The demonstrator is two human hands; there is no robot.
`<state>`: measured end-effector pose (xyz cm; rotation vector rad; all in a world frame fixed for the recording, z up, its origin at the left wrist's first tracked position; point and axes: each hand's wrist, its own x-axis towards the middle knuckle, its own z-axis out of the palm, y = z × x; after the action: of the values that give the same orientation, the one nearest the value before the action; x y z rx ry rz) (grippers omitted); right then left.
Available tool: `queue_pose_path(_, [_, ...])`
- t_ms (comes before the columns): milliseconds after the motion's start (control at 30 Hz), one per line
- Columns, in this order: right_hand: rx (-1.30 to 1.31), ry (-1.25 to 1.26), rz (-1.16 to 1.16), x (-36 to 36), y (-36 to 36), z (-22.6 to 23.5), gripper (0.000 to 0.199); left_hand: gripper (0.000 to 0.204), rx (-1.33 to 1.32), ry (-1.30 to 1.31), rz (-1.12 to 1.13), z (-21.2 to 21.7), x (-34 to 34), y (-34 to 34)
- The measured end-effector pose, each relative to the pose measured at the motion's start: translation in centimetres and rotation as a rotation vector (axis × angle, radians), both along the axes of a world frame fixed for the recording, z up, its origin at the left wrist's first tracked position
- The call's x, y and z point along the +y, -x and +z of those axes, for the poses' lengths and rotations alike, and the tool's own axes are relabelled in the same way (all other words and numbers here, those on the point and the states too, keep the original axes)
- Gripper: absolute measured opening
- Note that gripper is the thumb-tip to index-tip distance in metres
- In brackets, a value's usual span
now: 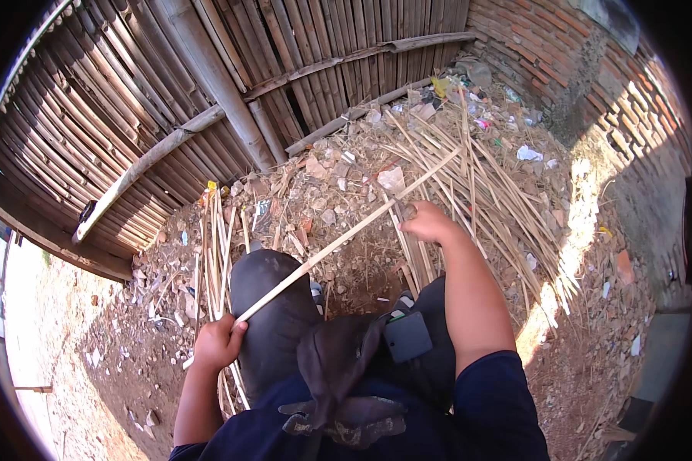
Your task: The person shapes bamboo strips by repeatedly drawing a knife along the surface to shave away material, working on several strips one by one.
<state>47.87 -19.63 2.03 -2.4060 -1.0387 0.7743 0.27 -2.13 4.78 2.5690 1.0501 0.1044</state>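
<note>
My left hand (pixel 217 343) is closed around the lower end of a long, pale bamboo strip (pixel 315 262). The strip slants up across my left knee and away to the far right. Just below its upper half, my right hand (pixel 428 223) has its fingers curled together. A small dark edge shows at those fingertips, too little to tell what they grip. Beneath the right hand, several more strips (pixel 417 260) lean between my legs.
A big pile of split bamboo strips (pixel 507 207) covers the ground at right. A smaller bundle (pixel 217 257) stands beside my left knee. Rubble and litter lie ahead, up to a bamboo wall (pixel 346 54) and a brick wall (pixel 542 58). A dark flat object (pixel 408 337) rests on my lap.
</note>
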Motion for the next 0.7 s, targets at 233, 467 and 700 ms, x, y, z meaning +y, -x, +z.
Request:
queue_pose_path(233, [-0.128,0.016,0.052,0.3,3.9,2.7,0.054,0.042,0.031,-0.009,-0.012,0.4,0.0,0.2])
queue_pose_path(467, [-0.092,0.057,0.206,0.7,4.4,3.7,0.043,0.04,-0.046,0.023,-0.012,-0.4,0.1,0.2])
queue_pose_path(700, [-0.25,-0.013,0.008,-0.1,1.8,1.5,0.051,0.04,-0.048,-0.004,-0.026,-0.3,0.2,0.3])
